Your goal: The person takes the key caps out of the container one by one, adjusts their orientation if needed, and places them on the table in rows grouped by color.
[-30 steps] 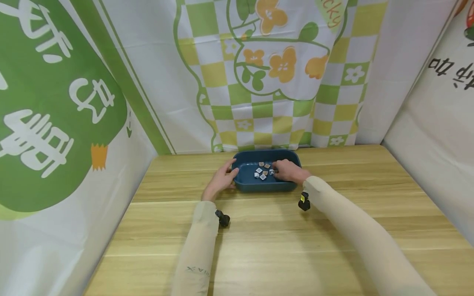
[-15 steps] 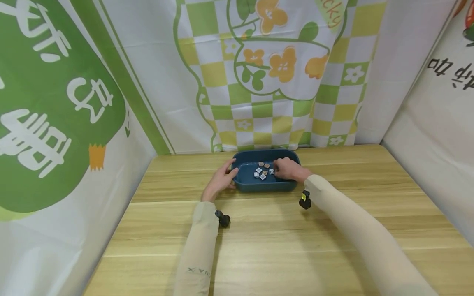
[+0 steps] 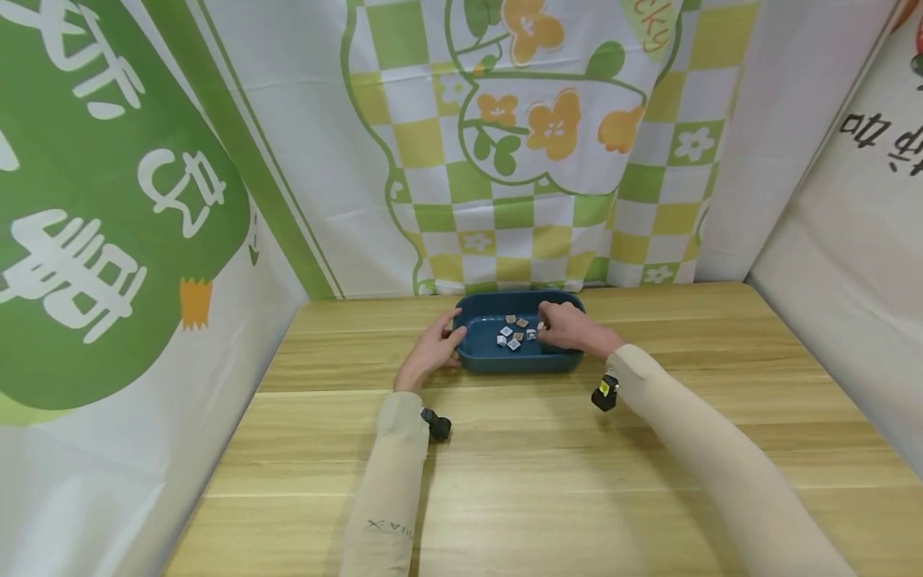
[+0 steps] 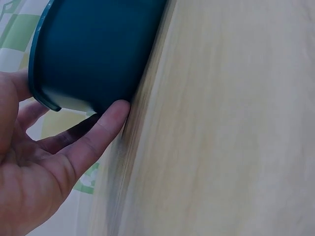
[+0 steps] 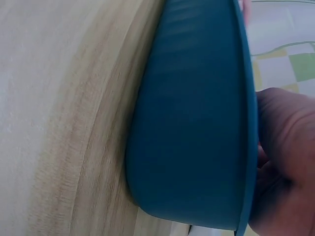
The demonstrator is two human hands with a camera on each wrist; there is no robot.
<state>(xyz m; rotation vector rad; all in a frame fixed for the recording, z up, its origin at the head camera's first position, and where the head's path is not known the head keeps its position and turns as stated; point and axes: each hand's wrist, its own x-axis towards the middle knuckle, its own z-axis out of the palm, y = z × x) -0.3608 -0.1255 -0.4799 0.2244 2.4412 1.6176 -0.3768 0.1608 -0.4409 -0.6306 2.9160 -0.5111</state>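
Right hand (image 3: 570,328) has a narrow grip, seemingly pinching a small cube (image 3: 542,326) in the blue tray (image 3: 519,364), beside the loose cubes (image 3: 513,344). Left hand (image 3: 431,349) holds the tray's end. Sloppy pinch and that cube probably slips, bumping its neighbours.

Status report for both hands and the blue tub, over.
Left hand holds blue tub at left end. Right hand pinches small block. Other blocks inside tub, nearby.

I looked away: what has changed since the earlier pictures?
The right hand has moved slightly rightward at the blue tray; a pale block now shows by its fingertips, though whether it is pinched is unclear. The left hand still holds the tray's left end; the other blocks lie as before.
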